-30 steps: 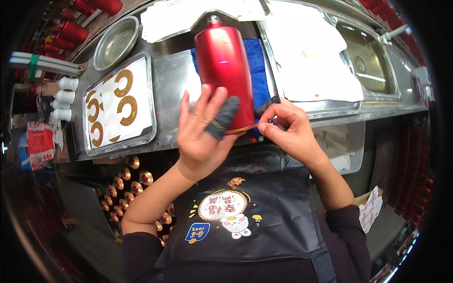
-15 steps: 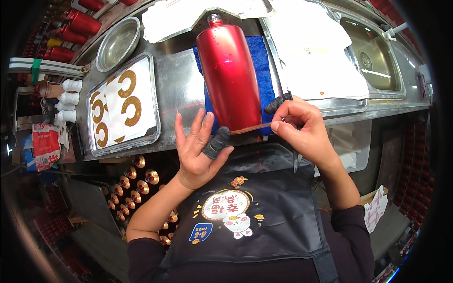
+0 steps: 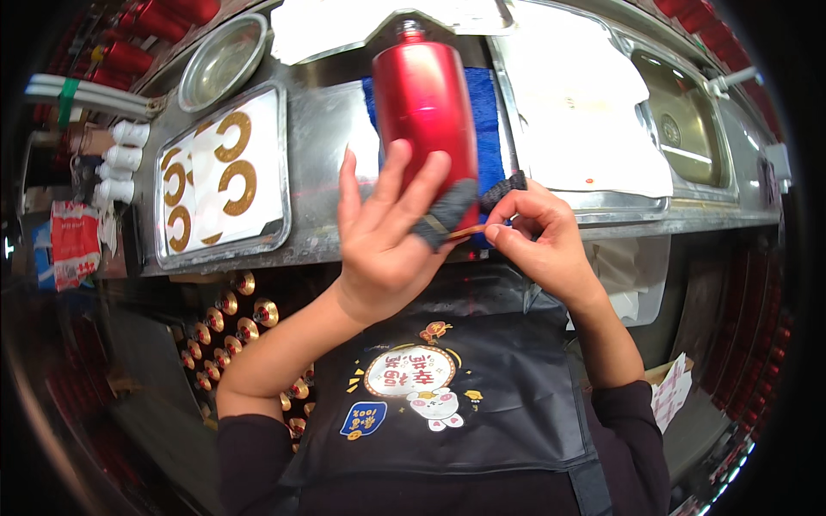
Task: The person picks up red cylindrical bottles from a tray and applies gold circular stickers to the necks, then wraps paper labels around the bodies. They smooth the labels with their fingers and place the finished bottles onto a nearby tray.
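Note:
A glossy red bottle (image 3: 423, 103) lies on a blue towel (image 3: 488, 120), its neck pointing away from me and its base toward me. My left hand (image 3: 383, 249) is over the lower part of the bottle with fingers spread. Its index finger, in a dark finger cover (image 3: 447, 215), lies against the base end beside a thin brownish strip (image 3: 467, 232). Between thumb and fingers my right hand (image 3: 546, 245) pinches the strip's right end. Its own index finger has a dark cover (image 3: 502, 193). My left hand hides most of the bottle's base and the strip's left part.
On the left, a metal tray (image 3: 280, 172) carries white sheets with gold C-shaped pieces (image 3: 237, 187). Behind it sits a round metal bowl (image 3: 225, 64). White cloth (image 3: 585, 112) covers a tray at right, before a sink (image 3: 675, 120). Several gold-and-red caps (image 3: 265, 312) are below the counter.
My left hand has moved right and up across the bottle, its covered finger sliding along the base toward my right hand. The right hand keeps its pinch on the strip.

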Tool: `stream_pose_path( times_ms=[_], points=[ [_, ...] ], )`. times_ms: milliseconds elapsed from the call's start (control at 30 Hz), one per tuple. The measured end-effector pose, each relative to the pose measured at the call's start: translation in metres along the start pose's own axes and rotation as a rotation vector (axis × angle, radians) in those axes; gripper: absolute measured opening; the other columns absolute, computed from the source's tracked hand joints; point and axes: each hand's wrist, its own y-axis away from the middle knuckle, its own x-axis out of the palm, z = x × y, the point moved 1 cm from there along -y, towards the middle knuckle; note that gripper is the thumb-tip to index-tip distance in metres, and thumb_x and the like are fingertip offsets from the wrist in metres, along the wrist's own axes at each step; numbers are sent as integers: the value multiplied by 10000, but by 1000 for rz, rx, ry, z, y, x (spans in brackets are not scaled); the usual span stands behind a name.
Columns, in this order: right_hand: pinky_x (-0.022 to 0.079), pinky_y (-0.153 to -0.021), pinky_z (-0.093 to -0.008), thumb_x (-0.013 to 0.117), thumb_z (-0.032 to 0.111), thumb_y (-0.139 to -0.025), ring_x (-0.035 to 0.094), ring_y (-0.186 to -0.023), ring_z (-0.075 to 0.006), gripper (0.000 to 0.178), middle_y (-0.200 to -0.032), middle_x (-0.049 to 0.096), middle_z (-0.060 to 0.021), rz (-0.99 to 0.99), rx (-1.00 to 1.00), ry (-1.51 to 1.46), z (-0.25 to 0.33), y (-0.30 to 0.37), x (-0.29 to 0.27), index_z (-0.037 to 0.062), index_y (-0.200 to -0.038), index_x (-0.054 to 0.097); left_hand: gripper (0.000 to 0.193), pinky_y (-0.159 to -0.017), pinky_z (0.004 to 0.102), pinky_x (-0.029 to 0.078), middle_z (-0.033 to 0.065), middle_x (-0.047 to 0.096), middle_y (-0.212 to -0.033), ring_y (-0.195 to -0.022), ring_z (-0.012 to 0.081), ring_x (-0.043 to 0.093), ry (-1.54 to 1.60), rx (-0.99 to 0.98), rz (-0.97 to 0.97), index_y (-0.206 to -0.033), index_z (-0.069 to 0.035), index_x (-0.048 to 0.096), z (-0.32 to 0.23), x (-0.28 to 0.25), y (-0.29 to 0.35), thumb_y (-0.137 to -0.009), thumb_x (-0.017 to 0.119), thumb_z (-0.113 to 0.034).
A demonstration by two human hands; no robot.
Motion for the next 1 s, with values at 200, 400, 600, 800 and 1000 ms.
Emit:
stream_pose_path(
  times_ms=[200, 400, 600, 800, 1000],
  points=[
    [336, -557, -223, 719, 80, -821, 423, -605, -43, 49, -850, 538, -6, -14, -24, 61, 11, 12, -4, 46, -816, 683, 688, -1140, 669, 244, 236, 550, -1451, -1379, 454, 484, 250, -129, -40, -1319, 36, 620, 14, -5, 42, -718, 889, -164],
    [298, -559, -191, 712, 32, -810, 424, -604, 4, 77, -858, 498, 23, -70, -57, 83, 15, 12, -9, 18, -766, 651, 470, -1144, 677, 220, 220, 537, -1474, -1373, 468, 487, 191, -124, 65, -1166, 14, 704, 18, -6, 66, -765, 867, -171],
    [320, -540, -225, 709, 60, -811, 425, -585, -33, 46, -809, 514, 4, -59, -103, 72, 13, 15, -11, 33, -799, 673, 394, -1148, 680, 206, 222, 530, -1481, -1360, 460, 505, 155, -77, 77, -1119, -45, 741, 21, -8, 60, -758, 861, -149],
    [292, -559, -195, 722, 45, -823, 412, -626, 3, 91, -831, 480, 36, -58, -21, 38, 3, 8, -12, 13, -777, 649, 415, -1153, 679, 199, 219, 514, -1494, -1349, 451, 521, 102, 21, 85, -1123, -92, 751, 18, -11, 49, -724, 860, -107],
    [315, -535, -213, 737, 91, -832, 405, -583, -14, 106, -865, 539, 8, -45, -19, 21, -7, 2, -8, 14, -815, 667, 346, -1146, 689, 198, 189, 556, -1462, -1331, 459, 532, -19, 121, 39, -1040, -162, 772, 5, -13, 19, -701, 831, -137]
  ],
)
